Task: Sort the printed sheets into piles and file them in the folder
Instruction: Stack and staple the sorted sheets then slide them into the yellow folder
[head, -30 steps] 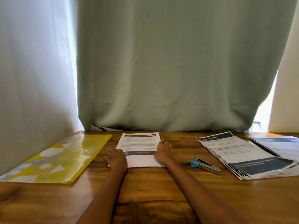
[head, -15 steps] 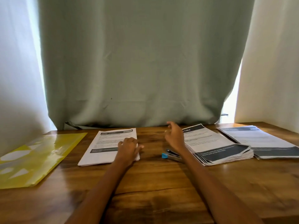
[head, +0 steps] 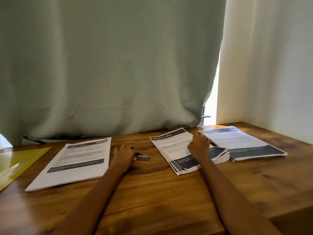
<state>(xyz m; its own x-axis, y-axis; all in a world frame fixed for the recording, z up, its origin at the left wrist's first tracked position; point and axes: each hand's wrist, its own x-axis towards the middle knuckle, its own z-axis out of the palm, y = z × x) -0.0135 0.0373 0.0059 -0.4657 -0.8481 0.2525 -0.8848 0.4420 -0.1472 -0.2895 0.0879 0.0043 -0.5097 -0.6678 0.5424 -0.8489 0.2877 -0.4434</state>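
Observation:
Three piles of printed sheets lie on the wooden table [head: 160, 197]: a left pile [head: 76, 161], a fanned middle pile [head: 171, 146] headed "DRESSING TABLE", and a right pile [head: 245, 143]. A yellow plastic folder [head: 20, 160] lies flat at the far left. My left hand [head: 122, 154] curls over one end of a small metal stapler [head: 144, 157] between the left and middle piles. My right hand [head: 199, 145] reaches across the middle pile and pinches the left edge of the right pile. The middle pile's near right corner curls up beside my wrist.
A grey-green curtain [head: 110, 73] hangs down to the table's back edge, with a white curtain [head: 271, 65] at the right. The table ends in a corner at the near right [head: 271, 217]. Bare wood shows in front of the piles.
The view has swung right. My left hand left the left pile and went to the stapler. My right hand moved right, over the middle pile, to the right pile's edge.

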